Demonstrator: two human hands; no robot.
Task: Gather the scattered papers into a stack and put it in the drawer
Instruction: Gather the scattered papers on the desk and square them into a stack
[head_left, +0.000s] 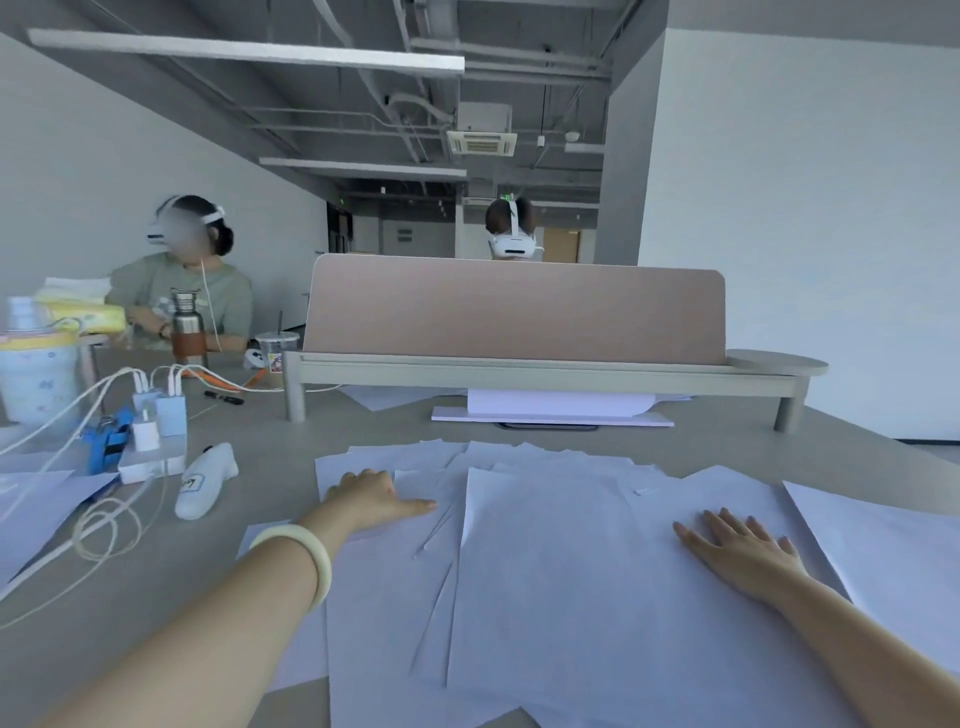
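Several white papers (545, 571) lie scattered and overlapping across the grey table (249, 467) in front of me. My left hand (371, 496) rests on the sheets at the left of the spread, with its thumb pointing right and a pale bangle on the wrist. My right hand (740, 545) lies flat on the sheets at the right, fingers straight and spread. One more sheet (893, 545) sticks out at the far right. No drawer is in view.
A raised shelf (545, 371) with a pink divider crosses the table behind the papers, with a white stack (556, 408) under it. On the left lie a power strip with chargers (150, 447), looped cables (104, 530), a white controller (205, 480) and bottles. Two people sit beyond.
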